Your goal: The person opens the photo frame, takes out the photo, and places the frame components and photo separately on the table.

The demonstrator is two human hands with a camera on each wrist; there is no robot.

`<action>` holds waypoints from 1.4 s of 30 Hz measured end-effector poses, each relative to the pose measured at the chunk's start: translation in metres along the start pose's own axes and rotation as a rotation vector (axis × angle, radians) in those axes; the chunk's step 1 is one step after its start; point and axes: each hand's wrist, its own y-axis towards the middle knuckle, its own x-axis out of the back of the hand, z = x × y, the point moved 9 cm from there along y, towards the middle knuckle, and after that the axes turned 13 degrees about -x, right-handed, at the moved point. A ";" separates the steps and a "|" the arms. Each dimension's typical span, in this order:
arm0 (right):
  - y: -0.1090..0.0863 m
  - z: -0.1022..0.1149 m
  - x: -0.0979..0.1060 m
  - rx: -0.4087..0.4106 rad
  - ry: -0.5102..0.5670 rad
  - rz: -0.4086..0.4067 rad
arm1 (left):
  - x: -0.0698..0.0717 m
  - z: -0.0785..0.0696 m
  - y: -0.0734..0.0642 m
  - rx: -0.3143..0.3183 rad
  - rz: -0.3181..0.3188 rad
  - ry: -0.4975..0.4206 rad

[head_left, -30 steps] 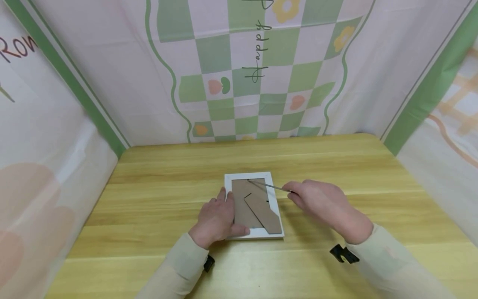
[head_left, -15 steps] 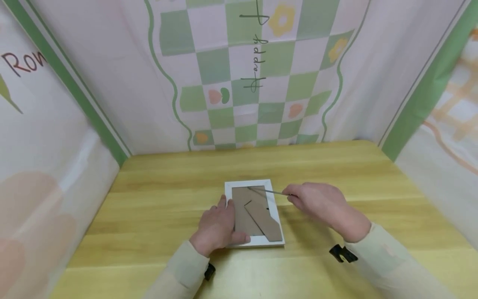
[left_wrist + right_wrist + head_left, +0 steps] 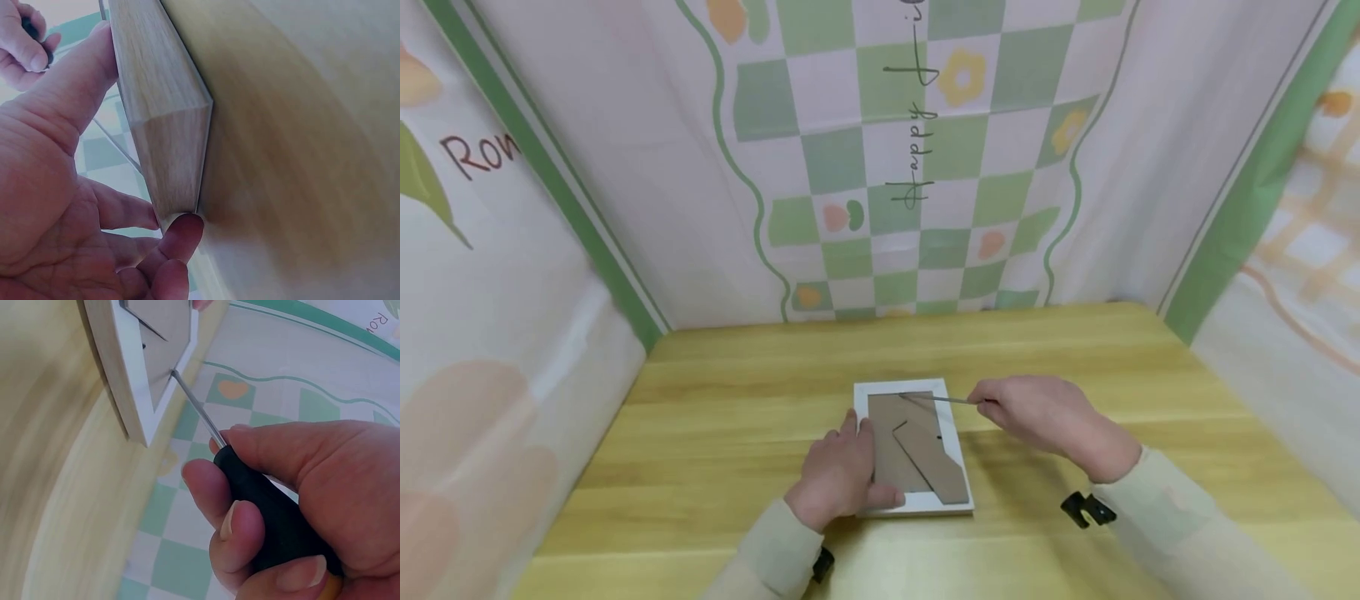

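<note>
A picture frame with a white border lies face down on the wooden table. Its brown backing board and slanted stand leg face up. My left hand grips the near left corner, fingers along the left side and thumb on the near edge; the left wrist view shows the frame's wood-grained side between them. My right hand holds a screwdriver by its dark handle. In the right wrist view the metal shaft's tip meets the backing's edge at the far side of the frame.
The wooden table runs around the frame on all sides. A green-and-white checkered cloth hangs behind its far edge. More printed cloth stands at the left and right.
The whole scene has shifted lower as the head view tilts up. The screwdriver handle is slightly lower against the frame, so the shaft lies flatter; its tip stays at the same edge.
</note>
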 end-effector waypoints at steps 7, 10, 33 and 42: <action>0.006 -0.003 0.002 0.033 0.035 0.044 | -0.001 -0.001 -0.001 -0.002 0.001 0.010; 0.009 -0.005 0.002 0.047 0.055 0.067 | -0.002 -0.001 0.000 0.003 0.008 0.017; 0.038 -0.022 0.003 -0.037 0.296 0.420 | 0.000 -0.003 -0.001 0.007 0.013 0.041; 0.038 -0.021 0.006 -0.042 0.300 0.411 | 0.000 -0.002 0.000 0.012 0.016 0.068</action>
